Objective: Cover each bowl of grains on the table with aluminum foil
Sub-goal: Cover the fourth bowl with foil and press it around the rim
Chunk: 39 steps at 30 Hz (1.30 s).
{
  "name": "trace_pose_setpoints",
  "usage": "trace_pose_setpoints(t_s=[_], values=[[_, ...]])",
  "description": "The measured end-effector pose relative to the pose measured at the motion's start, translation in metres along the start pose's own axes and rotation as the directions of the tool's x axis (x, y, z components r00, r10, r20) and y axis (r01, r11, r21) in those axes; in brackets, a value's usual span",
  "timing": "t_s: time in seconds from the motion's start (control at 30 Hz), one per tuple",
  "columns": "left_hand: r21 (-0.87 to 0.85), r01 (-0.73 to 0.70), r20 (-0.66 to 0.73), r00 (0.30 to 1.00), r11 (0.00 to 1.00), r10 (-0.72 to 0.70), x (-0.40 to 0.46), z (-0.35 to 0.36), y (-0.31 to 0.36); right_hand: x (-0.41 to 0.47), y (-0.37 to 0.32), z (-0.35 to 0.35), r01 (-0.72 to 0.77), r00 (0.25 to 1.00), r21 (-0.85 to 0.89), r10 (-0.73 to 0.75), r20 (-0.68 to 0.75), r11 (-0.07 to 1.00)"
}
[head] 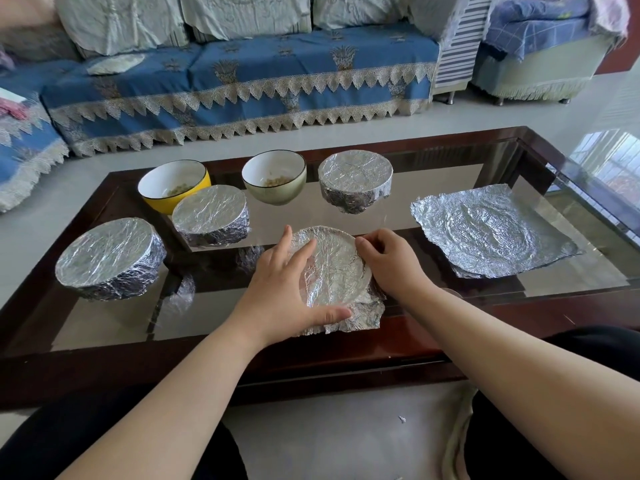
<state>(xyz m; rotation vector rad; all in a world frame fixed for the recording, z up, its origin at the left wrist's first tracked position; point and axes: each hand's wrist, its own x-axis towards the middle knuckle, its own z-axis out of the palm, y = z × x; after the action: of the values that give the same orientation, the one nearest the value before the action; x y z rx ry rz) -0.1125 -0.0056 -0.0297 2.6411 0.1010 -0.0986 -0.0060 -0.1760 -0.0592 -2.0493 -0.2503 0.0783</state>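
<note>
Both hands are laid on a round foil-draped bowl (332,268) at the glass table's (571,271) near edge: the left hand (284,285) is spread flat across the foil, the right hand (389,261) is curled against the rim. Three foil-wrapped bowls (110,258) are counted behind, with two uncovered bowls of grains, one yellow (173,185) and one pale green (275,178), and one crinkled spare foil sheet (491,230) at right.

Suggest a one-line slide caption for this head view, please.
Both hands press foil over a bowl; three are wrapped, two uncovered.

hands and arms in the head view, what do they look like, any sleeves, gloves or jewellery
Both forearms are bare up to the frame edge, with no sleeve showing. The left hand and the right hand wear no gloves, and no ring, watch or bracelet is visible. The nails look short and unpainted.
</note>
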Motion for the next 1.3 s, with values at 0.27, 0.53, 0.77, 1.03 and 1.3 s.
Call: trace_pose_setpoints(t_s=[0.27,0.53,0.77,1.03,1.3], values=[[-0.325,-0.069,-0.174,0.985,0.943,0.012,-0.009,0.018,-0.023,0.004,0.003,-0.002,-0.014,0.999,0.017,0.013,0.043,1.000],[-0.340,-0.085,-0.220,0.976,0.937,0.009,-0.009,0.021,-0.025,-0.005,0.011,0.002,-0.108,0.991,0.359,0.072,0.112,0.927],[-0.333,-0.104,-0.207,0.978,0.937,0.035,-0.006,0.017,-0.029,-0.009,0.010,0.011,-0.206,0.978,0.519,0.189,0.087,0.830],[-0.324,-0.113,-0.226,0.973,0.939,0.039,-0.003,0.019,-0.030,-0.002,0.010,0.015,-0.286,0.958,0.637,0.238,0.162,0.716],[-0.311,-0.119,-0.249,0.968,0.943,0.040,-0.003,0.019,-0.030,0.004,0.011,0.015,-0.241,0.971,0.522,0.212,0.115,0.819]])
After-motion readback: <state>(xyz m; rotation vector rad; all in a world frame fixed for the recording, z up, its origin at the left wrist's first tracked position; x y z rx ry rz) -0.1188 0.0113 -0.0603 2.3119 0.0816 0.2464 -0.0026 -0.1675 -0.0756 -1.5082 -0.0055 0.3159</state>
